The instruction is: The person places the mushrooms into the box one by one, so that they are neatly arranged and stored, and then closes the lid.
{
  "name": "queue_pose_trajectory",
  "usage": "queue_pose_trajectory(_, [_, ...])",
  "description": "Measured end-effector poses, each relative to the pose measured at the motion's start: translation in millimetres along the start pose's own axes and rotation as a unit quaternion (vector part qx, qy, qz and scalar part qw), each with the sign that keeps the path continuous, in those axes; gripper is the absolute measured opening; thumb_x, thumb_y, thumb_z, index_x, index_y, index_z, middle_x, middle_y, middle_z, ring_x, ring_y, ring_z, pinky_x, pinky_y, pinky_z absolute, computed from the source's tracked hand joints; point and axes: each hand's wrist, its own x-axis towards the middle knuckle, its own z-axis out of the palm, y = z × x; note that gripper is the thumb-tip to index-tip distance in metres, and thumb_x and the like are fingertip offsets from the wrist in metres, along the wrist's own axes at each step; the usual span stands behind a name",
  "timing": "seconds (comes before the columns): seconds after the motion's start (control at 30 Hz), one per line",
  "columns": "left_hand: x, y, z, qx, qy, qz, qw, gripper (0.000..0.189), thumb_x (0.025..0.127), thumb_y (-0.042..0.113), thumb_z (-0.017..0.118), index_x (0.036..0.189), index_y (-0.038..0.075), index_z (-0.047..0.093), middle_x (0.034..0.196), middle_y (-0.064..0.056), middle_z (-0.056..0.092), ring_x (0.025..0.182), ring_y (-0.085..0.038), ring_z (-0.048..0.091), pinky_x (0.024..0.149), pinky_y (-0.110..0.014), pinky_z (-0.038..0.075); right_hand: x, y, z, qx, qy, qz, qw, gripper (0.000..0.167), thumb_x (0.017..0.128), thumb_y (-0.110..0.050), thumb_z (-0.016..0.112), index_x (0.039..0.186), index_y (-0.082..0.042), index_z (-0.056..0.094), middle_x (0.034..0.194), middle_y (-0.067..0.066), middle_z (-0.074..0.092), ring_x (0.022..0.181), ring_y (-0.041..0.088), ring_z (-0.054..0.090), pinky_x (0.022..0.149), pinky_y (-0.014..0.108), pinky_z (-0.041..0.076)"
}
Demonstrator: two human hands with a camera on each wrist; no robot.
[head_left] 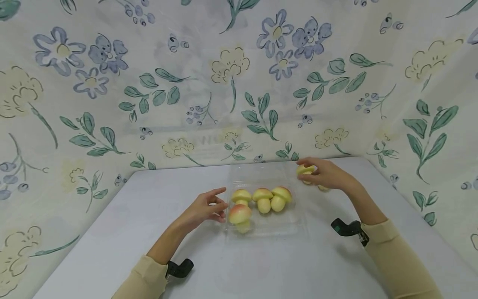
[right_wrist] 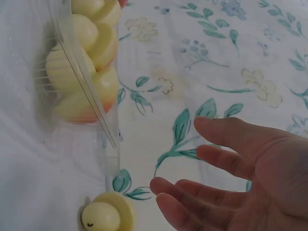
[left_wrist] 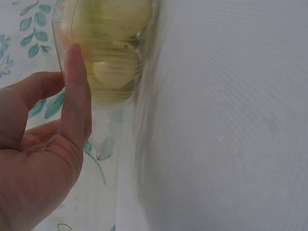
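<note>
A clear plastic box point(head_left: 274, 228) holds several yellow toy mushrooms point(head_left: 263, 199) with reddish caps. My left hand point(head_left: 203, 209) is at the box's left wall, fingers loosely extended. In the left wrist view, its fingertips overlap the wall of the box point(left_wrist: 113, 98); whether they press on it I cannot tell. To the right of the box, my right hand point(head_left: 326, 173) hovers by a loose toy mushroom point(head_left: 306, 169), partly hidden behind the fingers. Another loose mushroom point(head_left: 323, 188) shows beneath that hand. In the right wrist view, the fingers stand apart and a mushroom point(right_wrist: 103, 216) lies beyond them.
The box's clear lid point(head_left: 257, 172) lies folded back toward the table's far edge. Behind the white table point(head_left: 261, 265) hangs a flower-printed cloth point(head_left: 224, 83), which also runs along both sides. Dark wrist cameras point(head_left: 181, 269) are strapped on both sleeves.
</note>
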Motion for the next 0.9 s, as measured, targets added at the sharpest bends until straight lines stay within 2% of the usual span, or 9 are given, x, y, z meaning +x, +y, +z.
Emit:
queue_pose_trajectory(0.17, [0.6,0.5,0.3,0.001,-0.001,0.0,1.0,0.073,0.095,0.011,0.065,0.155,0.003,0.025,0.109,-0.019,0.057,0.075,-0.015,0.066,0.072,-0.031,0.063,-0.9,13,-6,-0.001,0.007,0.027,0.9996,0.052,0.097,-0.031,0.063,0.142,-0.011,0.047,0.141,0.029,0.048,0.113,0.041,0.064,0.08,0.039,0.061])
queue_pose_trajectory(0.5, [0.8,-0.5,-0.6,0.005,0.004,-0.008,1.0,0.073,0.094,0.012,0.066,0.155,0.004,0.025,0.107,-0.016,0.057,0.076,-0.015,0.066,0.072,-0.031,0.063,-3.4,31,-16,0.0,0.023,0.055,0.9982,0.059,0.097,-0.034,0.061,0.145,-0.006,0.041,0.141,0.033,0.044,0.117,0.048,0.059,0.081,0.042,0.061])
queue_pose_trajectory(0.67, [0.4,0.1,-0.8,0.004,0.01,-0.008,0.9999,0.072,0.094,0.011,0.065,0.154,0.005,0.026,0.105,-0.013,0.057,0.076,-0.015,0.066,0.072,-0.031,0.063,-5.3,38,-17,-0.001,0.028,0.059,0.9978,0.061,0.098,-0.033,0.061,0.146,-0.003,0.039,0.14,0.036,0.044,0.106,0.044,0.065,0.079,0.045,0.061])
queue_pose_trajectory(0.9, [-0.6,1.0,-0.6,0.004,0.004,-0.002,1.0,0.072,0.095,0.011,0.064,0.154,0.003,0.024,0.106,-0.016,0.057,0.076,-0.015,0.066,0.072,-0.031,0.063,-6.2,49,-15,-0.007,0.032,0.081,0.9961,0.061,0.098,-0.034,0.06,0.146,-0.003,0.039,0.141,0.035,0.043,0.089,0.034,0.07,0.079,0.046,0.058])
